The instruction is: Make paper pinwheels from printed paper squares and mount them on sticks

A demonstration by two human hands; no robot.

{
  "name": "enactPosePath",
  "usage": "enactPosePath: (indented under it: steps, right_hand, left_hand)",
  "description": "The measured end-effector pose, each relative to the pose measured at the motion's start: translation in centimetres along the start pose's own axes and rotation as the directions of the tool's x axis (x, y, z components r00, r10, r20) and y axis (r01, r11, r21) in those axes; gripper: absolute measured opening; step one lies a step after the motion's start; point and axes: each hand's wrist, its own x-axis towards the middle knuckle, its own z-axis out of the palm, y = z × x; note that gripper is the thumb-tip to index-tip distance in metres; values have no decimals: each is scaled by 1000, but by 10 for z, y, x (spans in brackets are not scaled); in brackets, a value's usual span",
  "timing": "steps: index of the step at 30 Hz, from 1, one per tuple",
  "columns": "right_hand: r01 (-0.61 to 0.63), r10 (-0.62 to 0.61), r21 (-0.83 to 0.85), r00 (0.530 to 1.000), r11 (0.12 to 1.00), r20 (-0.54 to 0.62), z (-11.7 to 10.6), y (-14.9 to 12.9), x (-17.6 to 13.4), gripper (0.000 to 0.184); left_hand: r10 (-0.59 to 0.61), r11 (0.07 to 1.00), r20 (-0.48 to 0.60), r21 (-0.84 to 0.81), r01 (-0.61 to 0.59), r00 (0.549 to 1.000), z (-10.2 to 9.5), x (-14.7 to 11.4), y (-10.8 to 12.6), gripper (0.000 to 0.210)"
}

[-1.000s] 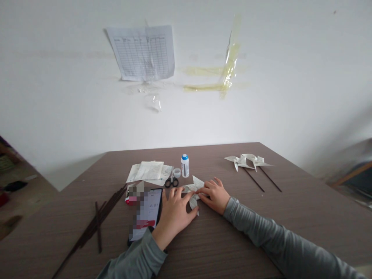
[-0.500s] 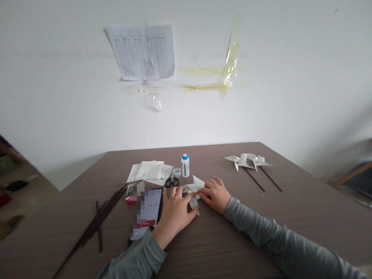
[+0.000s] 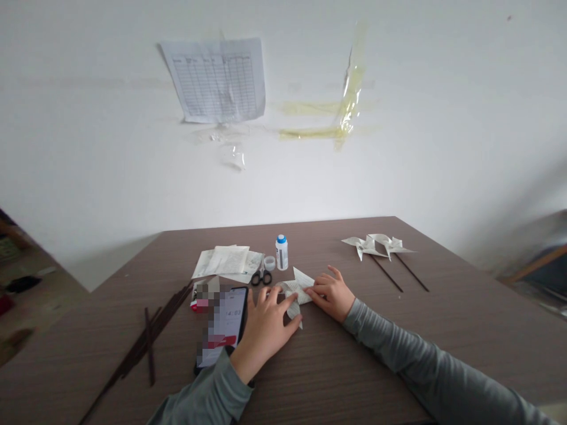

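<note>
A folded paper pinwheel (image 3: 303,291), made of printed paper, lies on the table between my hands. My left hand (image 3: 264,321) rests over its left side with fingers spread, the index fingertip pressing near its centre. At the pinwheel's right edge, my right hand (image 3: 333,295) has thumb and fingers pinched together on the paper. Parts of the left blades are hidden under my left fingers. Just beyond stand a white glue bottle (image 3: 282,254) with a blue cap, a roll of clear tape (image 3: 269,263) and black-handled scissors (image 3: 261,277).
Two finished-looking pinwheels on sticks (image 3: 390,245) lie at the back right. Stacked paper sheets (image 3: 228,260) are at the back left. A phone (image 3: 225,330) sits beside my left wrist, and a bundle of dark sticks (image 3: 146,342) lies farther left. A wall (image 3: 310,183) borders the table's back.
My right fingers have slid slightly right, from near the pinwheel's centre to its right edge. My left hand stays nearly in place.
</note>
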Motion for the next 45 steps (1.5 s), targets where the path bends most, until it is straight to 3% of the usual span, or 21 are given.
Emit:
enactPosePath:
  steps: [5, 11, 21, 26, 33, 38, 45]
  right_hand:
    - [-27, 28, 34, 999, 999, -27, 5, 10, 0, 39]
    - [-24, 24, 2, 994, 1000, -103, 1, 20, 1, 33]
    - [-13, 6, 100, 997, 995, 72, -5, 21, 0, 66]
    - [4, -16, 78, 989, 997, 146, -8, 26, 3, 50]
    - [-12, 14, -28, 997, 1000, 80, -9, 34, -1, 26]
    - [-34, 36, -61, 999, 998, 28, -4, 37, -1, 14]
    - [-24, 22, -48, 999, 999, -47, 2, 37, -1, 23]
  left_hand:
    - [1, 1000, -51, -27, -2, 999, 2, -1, -3, 61]
    - [1, 996, -6, -85, -2, 1000, -2, -1, -4, 79]
    - [3, 988, 61, -157, 7, 998, -6, 0, -14, 90]
    - [-3, 983, 65, -184, 15, 998, -4, 3, -16, 88]
    - [-36, 989, -82, -147, 24, 996, 8, 5, -24, 74]
    - [-10, 995, -138, -96, -3, 990, 11, 5, -27, 53]
    - [-15, 997, -68, -82, 9, 998, 6, 6, -26, 46]
